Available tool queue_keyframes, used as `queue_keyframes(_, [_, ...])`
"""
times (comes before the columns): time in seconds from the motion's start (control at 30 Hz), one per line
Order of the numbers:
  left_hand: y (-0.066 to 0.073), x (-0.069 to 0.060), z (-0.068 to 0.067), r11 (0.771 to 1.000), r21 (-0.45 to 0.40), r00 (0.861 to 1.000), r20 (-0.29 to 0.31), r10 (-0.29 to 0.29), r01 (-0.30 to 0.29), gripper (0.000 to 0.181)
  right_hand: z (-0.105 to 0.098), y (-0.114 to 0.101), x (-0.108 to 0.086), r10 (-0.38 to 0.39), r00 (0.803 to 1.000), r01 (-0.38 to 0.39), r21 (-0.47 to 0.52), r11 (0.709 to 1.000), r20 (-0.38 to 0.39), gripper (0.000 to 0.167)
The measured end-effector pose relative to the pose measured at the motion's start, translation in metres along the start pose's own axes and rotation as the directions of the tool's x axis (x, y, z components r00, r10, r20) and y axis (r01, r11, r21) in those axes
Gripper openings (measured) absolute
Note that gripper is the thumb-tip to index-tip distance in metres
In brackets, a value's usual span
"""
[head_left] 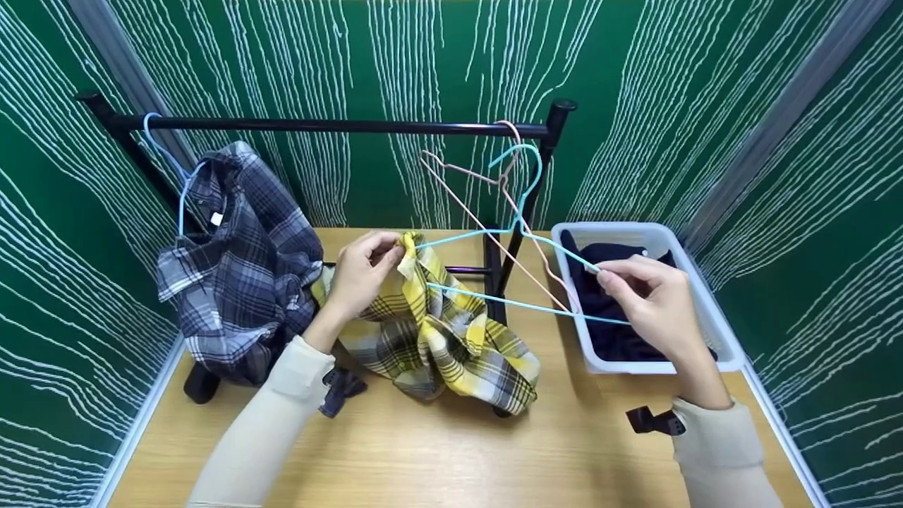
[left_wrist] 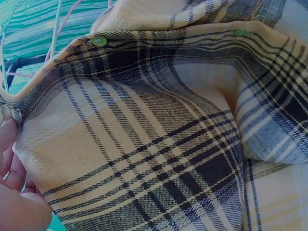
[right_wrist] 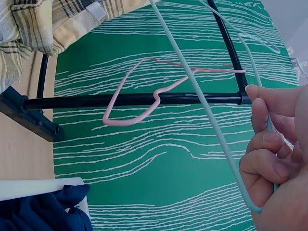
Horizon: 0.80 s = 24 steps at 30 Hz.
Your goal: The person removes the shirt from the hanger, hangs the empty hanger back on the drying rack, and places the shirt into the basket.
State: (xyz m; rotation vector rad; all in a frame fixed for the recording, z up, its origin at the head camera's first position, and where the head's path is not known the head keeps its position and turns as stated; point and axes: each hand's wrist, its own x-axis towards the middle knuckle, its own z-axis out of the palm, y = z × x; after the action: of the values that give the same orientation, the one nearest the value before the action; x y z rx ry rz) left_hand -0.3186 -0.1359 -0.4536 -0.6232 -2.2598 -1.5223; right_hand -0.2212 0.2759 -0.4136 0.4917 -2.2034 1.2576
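Observation:
A yellow plaid shirt (head_left: 451, 339) hangs from my left hand (head_left: 363, 271), whose thumb and fingers pinch its collar edge. In the left wrist view the shirt's buttoned front edge (left_wrist: 144, 38) spreads across the picture. My right hand (head_left: 652, 300) pinches the right arm of a light blue hanger (head_left: 522, 305). The hanger's left end goes inside the shirt's collar and is hidden by cloth. Its hook points up and stands in front of a pink hanger (right_wrist: 132, 120) on the rack.
A black clothes rack (head_left: 317, 125) spans the back. On its left, a dark grey plaid shirt (head_left: 240, 261) hangs on a blue hanger (head_left: 166, 149). To the right, a white basket (head_left: 712, 317) holds dark navy cloth (head_left: 600, 342). The wooden tabletop (head_left: 451, 458) lies below.

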Motion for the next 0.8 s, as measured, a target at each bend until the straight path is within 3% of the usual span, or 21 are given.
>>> queue_keyframes(0.8, [-0.045,-0.018,0.002,0.982,0.135,0.991,0.017,-0.132,0.128,0.018,-0.018,-0.002,-0.005,0.024,1.0,-0.024,-0.095,0.995,0.004,0.017])
